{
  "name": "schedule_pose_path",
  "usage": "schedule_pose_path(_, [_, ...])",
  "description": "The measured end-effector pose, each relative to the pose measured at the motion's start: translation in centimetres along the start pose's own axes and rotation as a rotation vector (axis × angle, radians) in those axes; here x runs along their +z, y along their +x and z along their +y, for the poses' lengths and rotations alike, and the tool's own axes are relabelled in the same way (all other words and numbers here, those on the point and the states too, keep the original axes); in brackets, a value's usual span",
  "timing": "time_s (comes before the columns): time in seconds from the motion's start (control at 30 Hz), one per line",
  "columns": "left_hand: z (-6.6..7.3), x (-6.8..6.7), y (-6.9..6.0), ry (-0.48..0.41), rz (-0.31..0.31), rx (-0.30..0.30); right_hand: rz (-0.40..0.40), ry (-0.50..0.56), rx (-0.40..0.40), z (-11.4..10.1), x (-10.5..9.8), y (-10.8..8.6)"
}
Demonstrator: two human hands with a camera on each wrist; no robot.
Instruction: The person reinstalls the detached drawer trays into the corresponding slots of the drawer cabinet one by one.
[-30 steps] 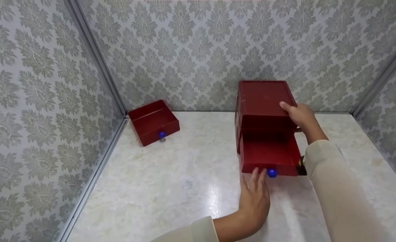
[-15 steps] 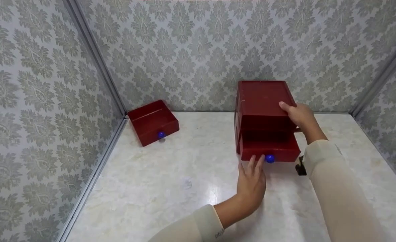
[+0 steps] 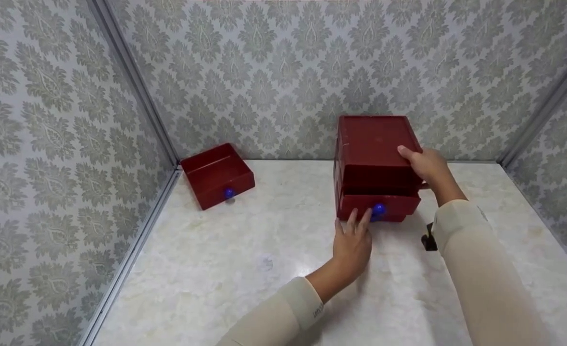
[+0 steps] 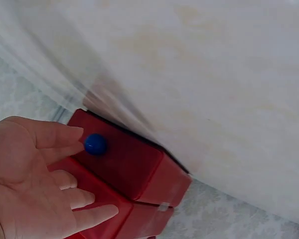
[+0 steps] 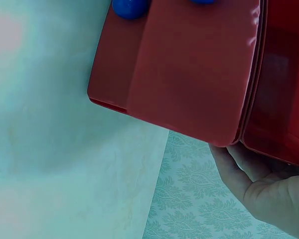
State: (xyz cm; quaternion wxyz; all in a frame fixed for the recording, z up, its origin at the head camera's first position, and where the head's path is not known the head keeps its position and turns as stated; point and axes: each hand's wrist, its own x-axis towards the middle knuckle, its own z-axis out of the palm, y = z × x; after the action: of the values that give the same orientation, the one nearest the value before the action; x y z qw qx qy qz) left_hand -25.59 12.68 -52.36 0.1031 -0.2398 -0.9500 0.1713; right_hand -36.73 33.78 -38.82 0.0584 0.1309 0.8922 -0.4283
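Note:
A red drawer cabinet (image 3: 378, 139) stands against the back wall, its top slot showing no drawer. Below that slot, a red drawer (image 3: 399, 205) with a blue knob (image 3: 378, 209) sticks slightly out; another drawer front (image 5: 117, 64) lies beneath it in the right wrist view. My left hand (image 3: 353, 247) touches the front left of the knob with fingers extended, palm side showing in the left wrist view. At the cabinet's upper right edge, my right hand (image 3: 430, 166) grips it, thumb on top and fingers around the side, partly hidden.
A loose red drawer (image 3: 211, 196) with its own blue knob sits at the back left near the corner. A small black object (image 3: 428, 241) lies on the table, partly behind the right sleeve. Patterned walls (image 3: 288, 81) border the back and sides.
My left hand has moved away from me, and the drawer has slid most of the way into the cabinet. My right hand keeps its hold on the cabinet.

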Motion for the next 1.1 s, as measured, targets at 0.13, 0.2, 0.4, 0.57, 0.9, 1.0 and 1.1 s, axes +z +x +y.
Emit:
schedule_pose_path(0.13, [-0.7, 0.5, 1.1, -0.007, -0.004, 0.012, 0.005, 0.005, 0.007, 0.0, -0.1, 0.1])
schedule_pose_path(0.2, [-1.0, 0.7, 1.5, -0.002, -0.016, 0.018, 0.003, 0.009, 0.01, 0.0, -0.1, 0.1])
schedule_pose_path(0.4, [-1.6, 0.9, 2.5, -0.01, -0.08, 0.045, 0.004, 0.003, 0.003, 0.0, -0.2, 0.2])
schedule_pose_path(0.57, [-1.8, 1.3, 2.8, -0.015, -0.086, 0.038, 0.011, -0.001, -0.011, -0.1, -0.2, 0.2])
schedule_pose_path(0.9, [-4.3, 1.3, 2.8, -0.176, 0.134, 0.096, 0.004, 0.004, -0.008, 0.0, -0.2, 0.2])
schedule_pose_path(1.0, [-6.3, 1.6, 2.9, -0.22, 0.288, 0.066, 0.0, -0.001, -0.007, 0.1, -0.2, 0.3])
schedule_pose_path(1.1, [-8.9, 2.5, 3.1, -0.214, 0.361, -0.015, -0.001, -0.002, -0.001, 0.1, -0.3, 0.3])
